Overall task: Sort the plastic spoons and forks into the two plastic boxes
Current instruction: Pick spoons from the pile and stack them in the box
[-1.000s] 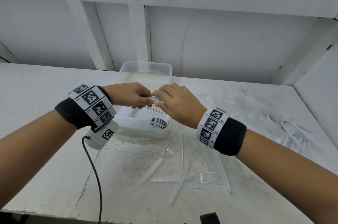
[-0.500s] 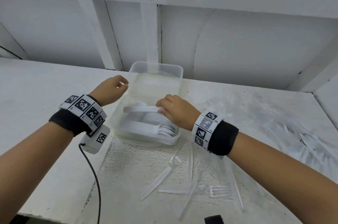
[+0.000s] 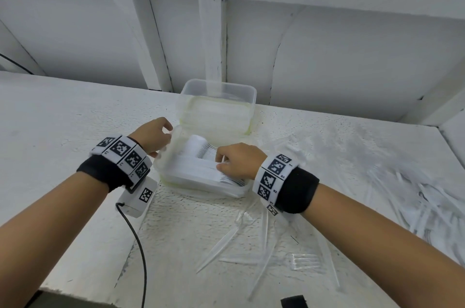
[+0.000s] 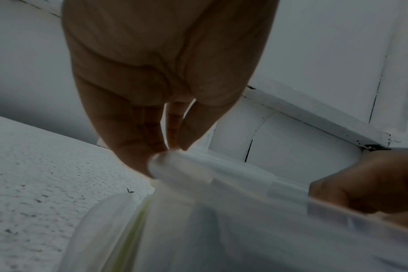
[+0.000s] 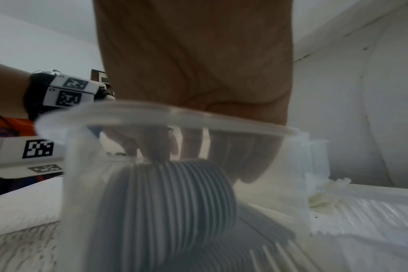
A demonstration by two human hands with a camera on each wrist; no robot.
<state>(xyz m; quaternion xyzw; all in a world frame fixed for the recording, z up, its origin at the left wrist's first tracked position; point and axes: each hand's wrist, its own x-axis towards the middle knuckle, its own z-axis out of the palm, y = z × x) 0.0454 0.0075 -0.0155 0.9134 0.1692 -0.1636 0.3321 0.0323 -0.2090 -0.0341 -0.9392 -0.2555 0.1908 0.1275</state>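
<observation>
Two clear plastic boxes on the white table (image 3: 63, 131), one behind the other. Near box (image 3: 161, 169) held nested stacks of white plastic spoons (image 3: 201, 154), laid flat, handles crossing. Far box (image 3: 219, 91) against the wall; contents not discernible.

Left hand (image 3: 153, 135) at the near box's left rim, fingers curled; wrist view showed fingertips (image 4: 138, 162) touching the rim corner. Pinched or just resting against it: couldn't tell.

Right hand (image 3: 236, 160) down inside the near box, fingers (image 5: 191, 145) bent onto the top of the spoon stack (image 5: 170, 198). Seemed to pinch a small bundle at the thumb side, but blurred; grip not confirmed.

Loose clear cutlery scattered on table in front of the near box, incl. one fork (image 3: 304, 261) lying flat, tines to the left. Bigger blurred pile of clear cutlery (image 3: 415, 199) far right, well apart from the boxes.

Black cable (image 3: 141, 257) ran from left wrist unit off the table's front edge.
</observation>
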